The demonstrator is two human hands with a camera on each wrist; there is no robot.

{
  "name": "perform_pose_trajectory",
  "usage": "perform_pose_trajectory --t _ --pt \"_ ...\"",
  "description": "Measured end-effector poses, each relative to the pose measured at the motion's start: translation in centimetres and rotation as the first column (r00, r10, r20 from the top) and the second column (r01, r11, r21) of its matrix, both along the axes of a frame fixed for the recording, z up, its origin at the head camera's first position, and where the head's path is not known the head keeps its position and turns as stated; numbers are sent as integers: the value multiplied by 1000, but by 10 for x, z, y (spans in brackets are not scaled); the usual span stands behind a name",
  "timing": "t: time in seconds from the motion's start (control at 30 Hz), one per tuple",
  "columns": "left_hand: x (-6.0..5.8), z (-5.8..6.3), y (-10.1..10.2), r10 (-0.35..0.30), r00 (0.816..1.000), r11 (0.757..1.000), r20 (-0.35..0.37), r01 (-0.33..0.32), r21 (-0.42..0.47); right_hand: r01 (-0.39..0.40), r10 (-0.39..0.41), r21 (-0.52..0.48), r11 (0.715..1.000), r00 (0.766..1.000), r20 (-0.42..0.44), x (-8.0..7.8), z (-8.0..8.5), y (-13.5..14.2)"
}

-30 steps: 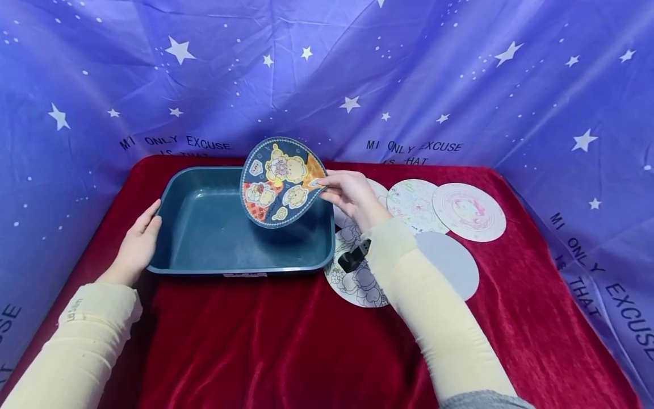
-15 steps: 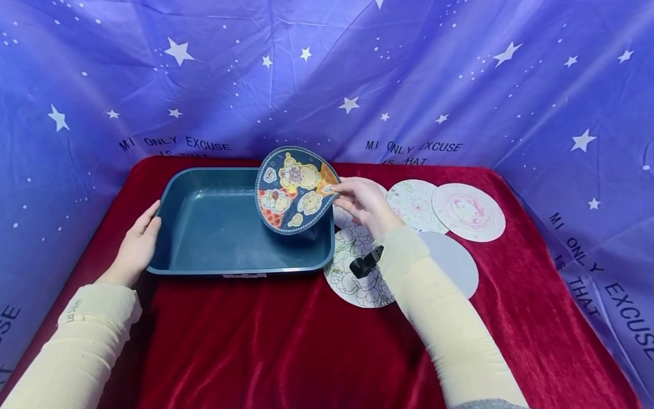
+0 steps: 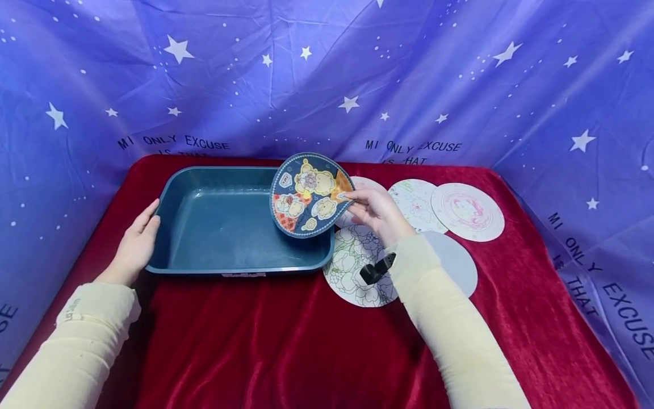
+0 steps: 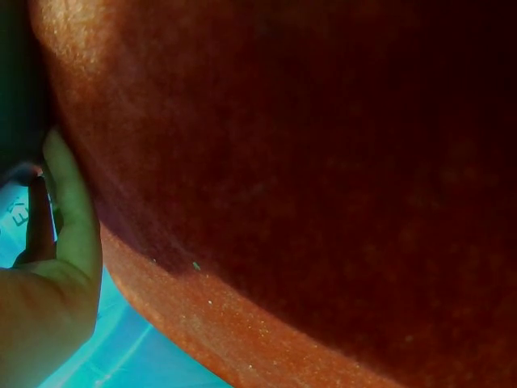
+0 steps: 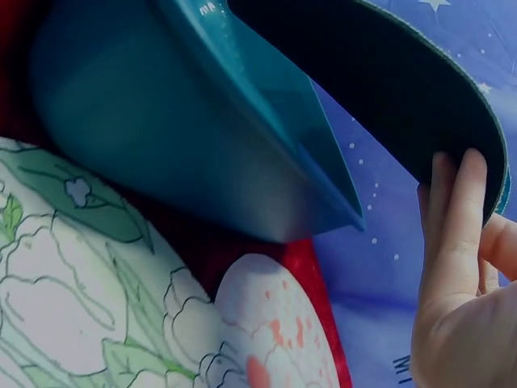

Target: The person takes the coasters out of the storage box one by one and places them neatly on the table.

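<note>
A round dark-blue mat [image 3: 312, 195] with cartoon bears is held tilted and slightly bent over the right end of a teal basin [image 3: 225, 233]. My right hand [image 3: 379, 211] pinches its right edge between thumb and fingers. In the right wrist view, the fingers [image 5: 462, 222] lie against the mat's black underside [image 5: 388, 81]. My left hand [image 3: 134, 244] touches the basin's left outer wall, its fingers fairly straight. The left wrist view shows that hand [image 4: 60, 259] at the far left, beside the dark basin wall.
Several round mats lie right of the basin: a floral line-drawn one [image 3: 352, 272], a pale floral one [image 3: 413, 196], a pink-printed one [image 3: 467, 211] and a plain grey one [image 3: 455, 261]. Red velvet cloth [image 3: 265, 341] covers the table. A starry purple curtain [image 3: 317, 85] hangs behind.
My right hand has carried the bear mat to the right and a little nearer, from over the basin's middle right toward its right rim. The left hand and basin have hardly moved.
</note>
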State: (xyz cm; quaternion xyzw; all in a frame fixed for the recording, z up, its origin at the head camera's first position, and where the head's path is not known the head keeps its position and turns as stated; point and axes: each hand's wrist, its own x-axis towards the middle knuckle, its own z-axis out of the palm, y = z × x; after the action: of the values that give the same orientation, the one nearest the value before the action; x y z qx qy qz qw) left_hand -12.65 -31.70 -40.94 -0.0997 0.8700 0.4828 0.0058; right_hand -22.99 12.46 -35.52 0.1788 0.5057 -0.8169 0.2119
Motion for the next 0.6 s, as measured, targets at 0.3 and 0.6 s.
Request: perform_pose_trajectory --t 0.3,0.6 --pt "1 2 1 8 1000 1000 11 -8 7 10 -9 -17 1000 998 55 6 -7 12" --pt "-1 0 -1 -1 1000 1000 12 1 7 65 -54 -125 990 995 89 8 -14 24"
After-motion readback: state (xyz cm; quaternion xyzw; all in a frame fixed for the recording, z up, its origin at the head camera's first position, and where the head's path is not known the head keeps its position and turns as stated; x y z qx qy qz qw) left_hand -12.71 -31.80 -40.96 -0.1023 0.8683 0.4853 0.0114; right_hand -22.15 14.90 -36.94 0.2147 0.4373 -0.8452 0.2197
